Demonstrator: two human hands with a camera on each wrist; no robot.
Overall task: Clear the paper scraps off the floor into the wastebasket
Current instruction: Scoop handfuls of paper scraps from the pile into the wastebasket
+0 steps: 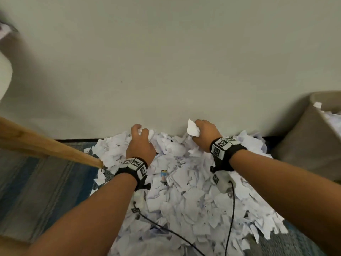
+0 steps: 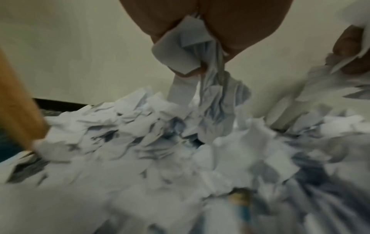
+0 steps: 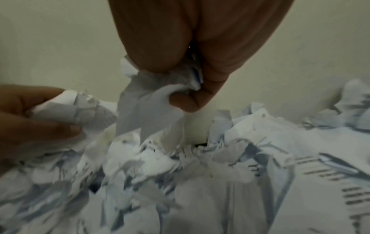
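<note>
Paper scraps (image 1: pixel 186 198): heaped on the floor against the foot of the wall, spread wide toward the near edge of the rug; bulk of the heap not yet cleared.
Left hand (image 1: pixel 140 143): fingers curled round a bunch of scraps at the far edge of the heap, loose strips trailing below the fist.
Right hand (image 1: pixel 205 134): closed round another bunch near the wall, one white piece sticking up past the knuckles.
Wastebasket (image 1: pixel 302 137): at the right of the heap, against the wall, some scraps already inside.
Wooden leg (image 1: pixel 55 147): foot buried in the left edge of the heap.
Cables (image 1: pixel 230 215): lying across the scraps below the wrists.
Risk, spillage: trailing strips likely to drop on the way to the basket, grips being partial.
Risk, snagging: cables may catch scraps and drag them across the rug.
Risk, leftovers: pieces round the leg easily missed.
</note>
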